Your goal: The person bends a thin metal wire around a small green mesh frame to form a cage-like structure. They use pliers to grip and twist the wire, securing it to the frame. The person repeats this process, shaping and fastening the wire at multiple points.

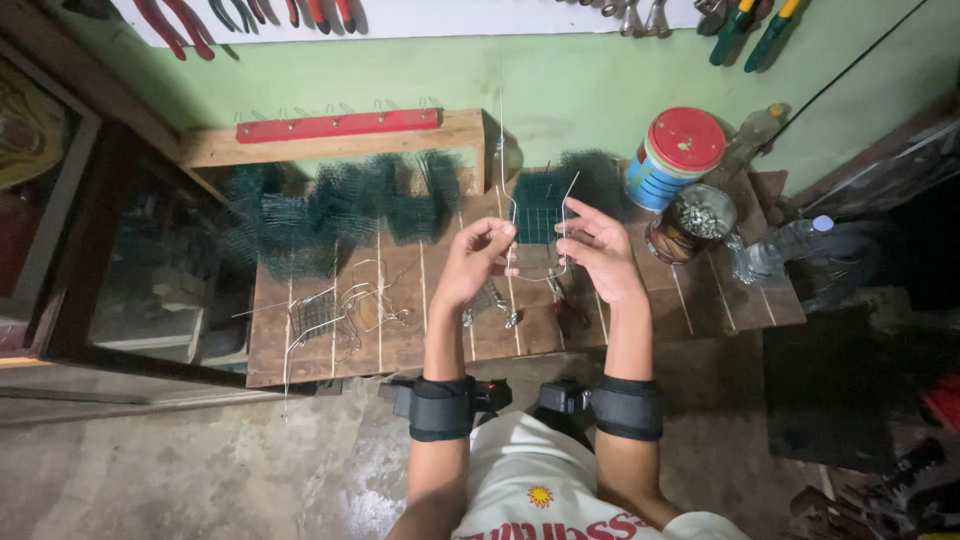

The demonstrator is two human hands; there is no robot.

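Left hand (478, 252) pinches a thin wire (503, 150) between thumb and fingertips, raised over the middle of the counter (300, 355); the wire's long end stands up past the wall behind. Just to the right of that pinch hangs a small green mesh panel (540, 208), held up between both hands and above the planks, not resting on them. Right hand (598, 250) has its fingers half spread, thumb and forefinger closed on a second wire end (568, 195) at the panel's right edge.

I judge the wire light, springy and stiff enough to keep a bend, with sharp cut tips, so it is best gripped close to the bend rather than out at the free end. The mesh looks light and floppy, prickly at its edges; its wire frame seems the safest place to hold.

Both forearms rise side by side from my lap, wrists bent slightly inward, each with a black strap. Further right stand a red-lidded tin (675, 155) and a jar (692, 222) of small metal bits.
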